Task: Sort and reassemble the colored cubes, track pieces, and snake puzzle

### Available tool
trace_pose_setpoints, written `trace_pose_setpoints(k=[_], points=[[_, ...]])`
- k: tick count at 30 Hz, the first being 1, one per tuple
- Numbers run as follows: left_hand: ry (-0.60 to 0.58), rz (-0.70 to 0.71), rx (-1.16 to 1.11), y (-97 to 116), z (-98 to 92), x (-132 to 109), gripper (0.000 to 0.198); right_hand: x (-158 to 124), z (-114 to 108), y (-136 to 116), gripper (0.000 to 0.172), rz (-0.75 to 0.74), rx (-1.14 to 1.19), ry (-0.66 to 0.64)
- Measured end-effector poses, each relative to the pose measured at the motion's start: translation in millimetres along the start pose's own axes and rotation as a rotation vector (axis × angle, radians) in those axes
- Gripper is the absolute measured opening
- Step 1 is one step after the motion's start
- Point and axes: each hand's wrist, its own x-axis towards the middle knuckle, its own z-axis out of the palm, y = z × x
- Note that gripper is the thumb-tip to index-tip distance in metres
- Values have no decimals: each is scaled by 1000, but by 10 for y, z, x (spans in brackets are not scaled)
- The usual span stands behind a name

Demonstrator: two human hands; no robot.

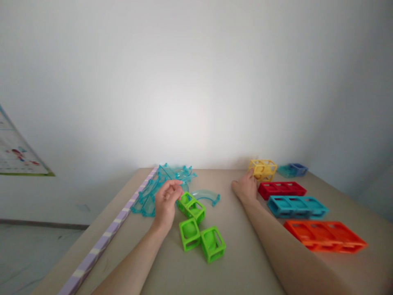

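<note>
My left hand (167, 201) is raised over the table, thumb and fingertips pinched together; I cannot make out what, if anything, is between them. Just right of those fingertips is a pair of joined green cube blocks (191, 207). Nearer to me sit two more green cube blocks, one on the left (189, 234) and one on the right (213, 244), touching at a corner. At the far side, my right hand (246, 186) has its fingers on the left end of a stack of yellow cube blocks (263, 169). Some of these fingers are hidden by the hand itself.
Translucent blue track pieces (148, 199) lie piled at the left, and a curved track piece (205, 194) lies mid-table. Along the right are red (282, 189), teal (297, 206) and orange block rows (325, 235), with a dark blue piece (297, 169) behind. Striped edging (107, 235) runs along the left edge.
</note>
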Motion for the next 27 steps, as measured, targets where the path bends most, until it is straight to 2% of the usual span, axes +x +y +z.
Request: trace_pose_setpoints(k=[6, 11, 20, 27], points=[[-2, 13, -20, -14, -11, 18, 15, 44, 69, 41, 81, 39, -11, -5], [-9, 29, -27, -18, -6, 22, 12, 40, 80, 41, 80, 2, -19, -33], [-20, 26, -17, -14, -4, 6, 13, -139, 87, -85, 78, -3, -13, -30], [-25, 28, -23, 3, -1, -1, 12, -37, 138, -23, 80, 0, 43, -46]])
